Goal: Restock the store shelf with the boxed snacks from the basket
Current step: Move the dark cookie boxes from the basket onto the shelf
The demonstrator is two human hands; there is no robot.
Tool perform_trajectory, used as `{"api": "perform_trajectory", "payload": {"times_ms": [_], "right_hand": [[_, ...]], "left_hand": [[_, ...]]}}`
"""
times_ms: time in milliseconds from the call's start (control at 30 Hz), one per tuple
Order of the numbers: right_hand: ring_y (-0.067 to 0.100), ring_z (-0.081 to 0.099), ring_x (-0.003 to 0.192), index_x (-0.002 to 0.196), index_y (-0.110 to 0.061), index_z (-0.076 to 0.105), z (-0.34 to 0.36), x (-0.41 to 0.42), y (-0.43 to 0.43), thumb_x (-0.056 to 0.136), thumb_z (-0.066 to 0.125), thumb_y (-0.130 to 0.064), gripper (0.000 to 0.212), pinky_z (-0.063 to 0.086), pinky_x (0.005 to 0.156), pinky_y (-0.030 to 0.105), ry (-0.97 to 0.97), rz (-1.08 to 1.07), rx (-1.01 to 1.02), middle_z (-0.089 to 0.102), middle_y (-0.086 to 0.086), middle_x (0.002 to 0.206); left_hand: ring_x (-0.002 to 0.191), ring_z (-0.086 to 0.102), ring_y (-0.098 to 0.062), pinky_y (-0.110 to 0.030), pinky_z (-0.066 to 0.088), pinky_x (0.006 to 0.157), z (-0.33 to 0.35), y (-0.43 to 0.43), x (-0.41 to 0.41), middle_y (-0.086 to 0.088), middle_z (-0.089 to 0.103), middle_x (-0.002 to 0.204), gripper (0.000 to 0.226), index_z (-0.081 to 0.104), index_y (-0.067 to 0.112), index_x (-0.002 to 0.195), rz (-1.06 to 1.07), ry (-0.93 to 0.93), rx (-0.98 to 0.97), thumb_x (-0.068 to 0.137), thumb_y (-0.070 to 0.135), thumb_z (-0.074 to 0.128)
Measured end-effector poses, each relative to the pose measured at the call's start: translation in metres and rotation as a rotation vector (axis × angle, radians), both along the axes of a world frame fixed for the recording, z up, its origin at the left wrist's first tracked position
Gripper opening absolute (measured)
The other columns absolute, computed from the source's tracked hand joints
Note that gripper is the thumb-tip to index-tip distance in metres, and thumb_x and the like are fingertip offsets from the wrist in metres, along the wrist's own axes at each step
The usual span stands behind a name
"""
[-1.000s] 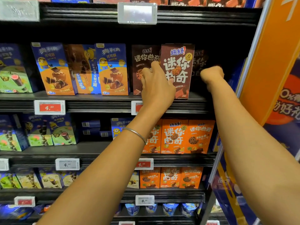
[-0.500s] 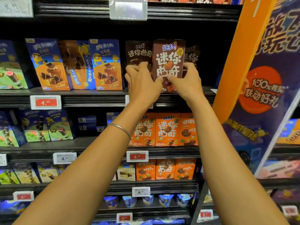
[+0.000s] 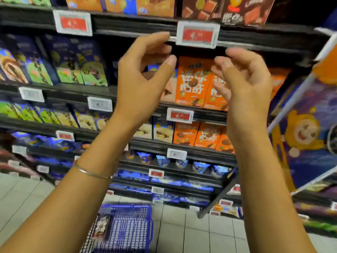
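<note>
Both hands are empty. The left hand (image 3: 140, 83) and right hand (image 3: 244, 84) are raised high above the basket (image 3: 125, 206), fingers loosely curled and gripping nothing. The blue wire basket stands on the tiled floor and holds one dark brown snack box (image 3: 102, 228) against its left side. Far above the basket, behind the hands, orange boxes (image 3: 193, 84) line the shelf (image 3: 209, 116) under a red price tag (image 3: 197, 34).
</note>
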State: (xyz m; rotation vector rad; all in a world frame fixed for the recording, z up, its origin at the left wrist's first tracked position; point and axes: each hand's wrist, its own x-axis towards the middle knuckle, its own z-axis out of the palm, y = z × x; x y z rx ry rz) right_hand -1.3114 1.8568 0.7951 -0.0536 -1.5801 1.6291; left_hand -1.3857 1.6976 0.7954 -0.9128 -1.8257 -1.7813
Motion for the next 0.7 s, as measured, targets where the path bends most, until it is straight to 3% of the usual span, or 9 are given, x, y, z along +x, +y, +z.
{"api": "perform_trajectory", "payload": {"times_ms": [100,167,300,400,533,700], "right_hand": [[0.028,0.071,0.107,0.112,-0.018,0.062,-0.061,0.002,-0.043,0.090,0.060,-0.025,0.023,0.055,0.086,0.035,-0.210,0.282,-0.154,0.074,0.004,0.105],[0.024,0.072,0.105,0.114,-0.018,0.063,-0.105,0.002,-0.070,0.088,0.060,-0.031,0.029,0.055,0.086,0.034,-0.357,0.359,-0.235,0.075,0.002,0.105],[0.023,0.072,0.103,0.116,-0.019,0.065,-0.202,0.009,-0.125,0.084,0.061,-0.035,0.036,0.054,0.085,0.035,-0.638,0.390,-0.410,0.074,0.004,0.108],[0.022,0.072,0.104,0.114,-0.023,0.065,-0.278,0.018,-0.170,0.089,0.061,-0.034,0.028,0.053,0.085,0.036,-0.819,0.351,-0.496,0.074,0.004,0.111],[0.019,0.072,0.100,0.108,-0.024,0.066,-0.386,0.032,-0.237,0.104,0.047,-0.026,0.020,0.050,0.093,0.039,-1.042,0.359,-0.608,0.075,0.000,0.106],[0.019,0.069,0.098,0.120,-0.020,0.060,-0.534,0.021,-0.313,0.103,0.048,-0.034,0.025,0.049,0.089,0.036,-1.327,0.466,-0.626,0.070,0.002,0.116]], "left_hand": [[0.114,0.070,-0.034,-0.033,0.057,0.089,-0.068,-0.050,0.018,-0.021,0.069,0.120,0.032,0.060,0.005,0.131,-0.076,-0.255,0.027,0.100,0.010,0.062],[0.106,0.074,-0.027,-0.028,0.056,0.081,-0.115,-0.088,0.026,-0.012,0.072,0.115,0.031,0.062,0.012,0.128,-0.083,-0.438,0.061,0.097,0.014,0.063],[0.098,0.073,-0.021,-0.026,0.053,0.075,-0.222,-0.176,0.033,-0.009,0.074,0.117,0.035,0.064,0.015,0.126,-0.077,-0.788,0.095,0.091,0.015,0.066],[0.095,0.074,-0.017,-0.029,0.054,0.077,-0.306,-0.248,0.033,-0.003,0.078,0.109,0.026,0.076,0.024,0.112,-0.048,-1.019,0.074,0.087,0.018,0.072],[0.090,0.073,-0.013,-0.027,0.056,0.077,-0.420,-0.334,0.037,-0.006,0.075,0.107,0.019,0.072,0.011,0.113,0.033,-1.264,-0.050,0.099,0.004,0.062],[0.085,0.071,-0.012,-0.024,0.054,0.070,-0.557,-0.385,0.028,0.005,0.075,0.091,0.023,0.072,0.020,0.102,0.103,-1.565,-0.060,0.082,0.028,0.064]]}}
